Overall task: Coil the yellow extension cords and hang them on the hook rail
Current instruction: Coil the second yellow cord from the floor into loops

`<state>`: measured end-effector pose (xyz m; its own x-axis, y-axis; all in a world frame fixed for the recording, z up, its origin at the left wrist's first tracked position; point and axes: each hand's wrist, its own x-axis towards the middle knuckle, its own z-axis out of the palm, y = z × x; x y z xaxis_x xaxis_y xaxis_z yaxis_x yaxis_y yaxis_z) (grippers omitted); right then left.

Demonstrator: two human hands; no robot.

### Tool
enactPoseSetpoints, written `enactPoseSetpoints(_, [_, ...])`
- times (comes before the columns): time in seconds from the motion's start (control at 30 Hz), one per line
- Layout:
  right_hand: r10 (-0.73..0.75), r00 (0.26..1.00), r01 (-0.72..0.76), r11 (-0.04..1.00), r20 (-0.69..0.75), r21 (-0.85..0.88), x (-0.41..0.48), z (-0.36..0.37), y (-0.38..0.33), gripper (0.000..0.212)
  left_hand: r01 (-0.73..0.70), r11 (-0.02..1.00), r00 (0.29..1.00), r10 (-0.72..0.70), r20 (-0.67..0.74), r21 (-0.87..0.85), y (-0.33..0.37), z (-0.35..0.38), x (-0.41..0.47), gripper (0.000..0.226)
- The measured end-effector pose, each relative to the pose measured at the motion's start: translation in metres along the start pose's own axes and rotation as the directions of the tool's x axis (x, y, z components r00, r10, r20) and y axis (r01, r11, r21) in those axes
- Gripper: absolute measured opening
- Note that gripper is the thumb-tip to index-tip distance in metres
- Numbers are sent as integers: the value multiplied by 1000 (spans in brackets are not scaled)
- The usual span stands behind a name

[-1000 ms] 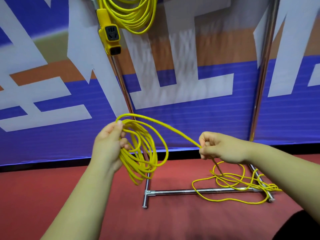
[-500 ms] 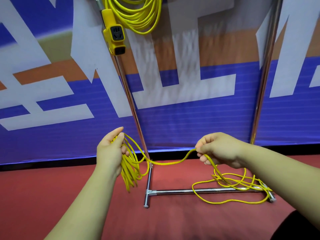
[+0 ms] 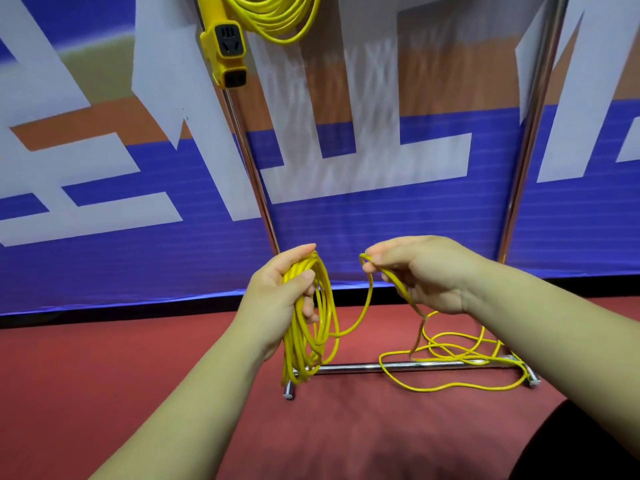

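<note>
My left hand grips a bundle of yellow cord loops that hangs down in front of the rack's left foot. My right hand pinches the same cord a short way along, close to the left hand, with a slack arc between them. From my right hand the cord drops to a loose tangle on the red floor over the rack's base bar. A second yellow cord, coiled, hangs at the top with its socket block dangling beside the left post.
The chrome rack has a left post, a right post and a base bar on the red floor. A blue, white and orange banner stands right behind it. The hook rail itself is out of view above.
My right hand moved left toward my left hand, bringing another length of cord to the bundle. The wide loop between the hands has shrunk to a short slack arc.
</note>
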<state>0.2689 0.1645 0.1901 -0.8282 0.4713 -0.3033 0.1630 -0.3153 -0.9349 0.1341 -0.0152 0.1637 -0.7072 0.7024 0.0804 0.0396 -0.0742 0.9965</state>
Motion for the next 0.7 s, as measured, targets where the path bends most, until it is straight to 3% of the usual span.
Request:
enactPoseSetpoints(0.17, [44, 998, -48, 992, 44, 114, -6, 0, -10, 19, 20, 1000, 1000, -21, 12, 19, -2, 15, -2, 43])
enactPoseSetpoints(0.43, [-61, 997, 47, 961, 44, 273, -8, 7, -12, 23, 47, 998, 999, -47, 13, -35, 4, 38, -4, 57])
enactPoseSetpoints(0.7, [-140, 987, 155, 955, -76, 252, -6, 12, -9, 20, 88, 986, 993, -75, 96, -141, 10, 58, -8, 62])
